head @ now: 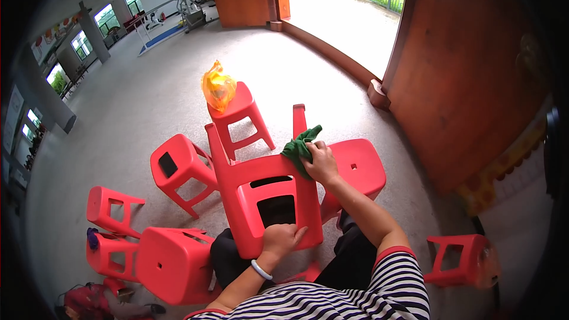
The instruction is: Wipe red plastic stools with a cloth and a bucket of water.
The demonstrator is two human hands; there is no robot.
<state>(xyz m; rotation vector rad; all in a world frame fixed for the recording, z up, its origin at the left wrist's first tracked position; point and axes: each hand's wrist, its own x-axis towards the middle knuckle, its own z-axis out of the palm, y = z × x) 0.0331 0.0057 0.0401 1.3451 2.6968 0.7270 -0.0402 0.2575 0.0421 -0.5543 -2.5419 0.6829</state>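
Observation:
A red plastic stool (262,164) lies tipped across my lap, its legs pointing away from me. My left hand (283,239), with a pale bangle on the wrist, grips the near edge of the stool by its seat end. Bunched in my right hand (321,163) is a green cloth (300,150), pressed against the stool's right leg. The fingertips of that hand are partly hidden in the cloth.
Red stools stand around me: one (242,98) bearing an orange plastic bag (218,89), another (172,160) with a dark flat object (168,165), and more at left and right. Another person (91,302) is at lower left. Wooden doors (462,75) flank a doorway.

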